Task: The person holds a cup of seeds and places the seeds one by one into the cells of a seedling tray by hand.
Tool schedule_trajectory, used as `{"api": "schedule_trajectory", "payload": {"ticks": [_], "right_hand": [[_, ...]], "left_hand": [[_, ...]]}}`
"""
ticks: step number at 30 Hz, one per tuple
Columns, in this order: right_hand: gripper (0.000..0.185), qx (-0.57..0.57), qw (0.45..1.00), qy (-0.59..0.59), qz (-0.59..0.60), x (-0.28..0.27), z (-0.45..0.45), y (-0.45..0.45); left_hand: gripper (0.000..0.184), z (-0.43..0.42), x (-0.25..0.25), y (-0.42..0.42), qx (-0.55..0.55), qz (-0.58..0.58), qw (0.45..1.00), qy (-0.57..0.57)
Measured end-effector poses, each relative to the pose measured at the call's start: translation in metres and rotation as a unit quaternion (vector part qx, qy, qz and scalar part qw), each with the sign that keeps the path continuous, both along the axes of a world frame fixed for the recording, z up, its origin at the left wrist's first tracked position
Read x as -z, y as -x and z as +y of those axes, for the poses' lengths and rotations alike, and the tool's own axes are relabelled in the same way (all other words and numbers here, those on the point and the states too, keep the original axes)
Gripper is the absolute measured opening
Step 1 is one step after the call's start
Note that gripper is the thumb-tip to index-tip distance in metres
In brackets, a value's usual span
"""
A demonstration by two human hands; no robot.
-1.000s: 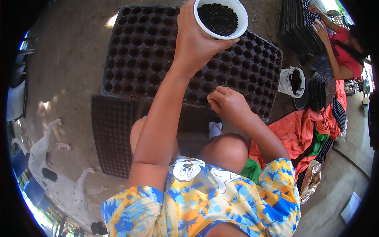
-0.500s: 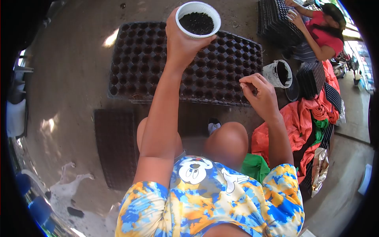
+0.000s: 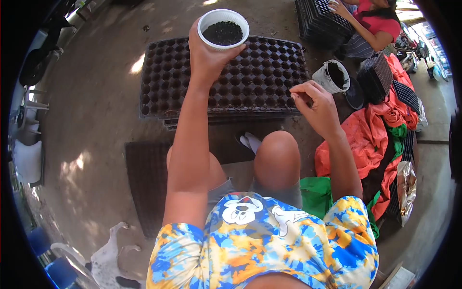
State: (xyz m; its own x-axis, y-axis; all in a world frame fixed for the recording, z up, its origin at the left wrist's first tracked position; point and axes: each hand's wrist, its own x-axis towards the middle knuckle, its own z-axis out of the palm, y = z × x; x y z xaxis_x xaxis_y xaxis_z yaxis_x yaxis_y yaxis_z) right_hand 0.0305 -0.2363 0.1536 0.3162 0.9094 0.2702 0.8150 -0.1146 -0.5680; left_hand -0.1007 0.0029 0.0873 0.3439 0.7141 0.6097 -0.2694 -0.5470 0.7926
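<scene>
My left hand (image 3: 208, 60) is wrapped round a white plastic cup (image 3: 200, 24) with dark, grainy contents (image 3: 223, 33), held above the far left part of a black seedling tray (image 3: 260, 72). The tray has rows of round cells and lies on a stack of others. Over the tray's right edge, my right hand (image 3: 317, 103) has thumb and forefinger close together, the other fingers curled; anything pinched between the tips is too small to name.
A whitish bucket (image 3: 331, 77) stands right of the tray, beside a dark lid (image 3: 353, 92). Red sheeting (image 3: 356, 139) lies at right. A co-worker (image 3: 375, 29) sits by stacked trays (image 3: 323, 26). Another tray (image 3: 147, 183) is near my knees; a spotted dog (image 3: 108, 260) lies lower left.
My right hand has moved from the tray's near edge to its right side, with its fingertips parting a little. My left hand still holds the cup. The camera view has shifted.
</scene>
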Motion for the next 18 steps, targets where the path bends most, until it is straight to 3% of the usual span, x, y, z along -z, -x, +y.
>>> {"api": "schedule_trajectory", "payload": {"ticks": [5, 8, 12, 15, 18], "right_hand": [[0.010, -0.044, 0.999, -0.017, 0.012, 0.011, 0.039, -0.011], [0.009, -0.065, 0.993, -0.095, -0.019, 0.001, 0.080, -0.020], [0.009, -0.206, 0.968, -0.130, -0.066, -0.003, 0.151, -0.017], [0.016, -0.266, 0.937, 0.112, -0.198, 0.009, 0.183, -0.002], [0.016, -0.281, 0.914, 0.152, -0.248, 0.018, 0.202, 0.002]], "left_hand": [[0.090, -0.004, 0.007, 0.014, 0.047, -0.035, 0.993, 0.099], [0.091, -0.007, 0.016, 0.020, 0.040, 0.042, 0.996, 0.070], [0.096, -0.009, 0.030, 0.017, 0.017, 0.100, 0.992, 0.068], [0.097, -0.012, 0.026, 0.005, -0.015, 0.141, 0.989, 0.050], [0.097, -0.004, 0.037, 0.000, -0.025, 0.149, 0.988, 0.036]]}}
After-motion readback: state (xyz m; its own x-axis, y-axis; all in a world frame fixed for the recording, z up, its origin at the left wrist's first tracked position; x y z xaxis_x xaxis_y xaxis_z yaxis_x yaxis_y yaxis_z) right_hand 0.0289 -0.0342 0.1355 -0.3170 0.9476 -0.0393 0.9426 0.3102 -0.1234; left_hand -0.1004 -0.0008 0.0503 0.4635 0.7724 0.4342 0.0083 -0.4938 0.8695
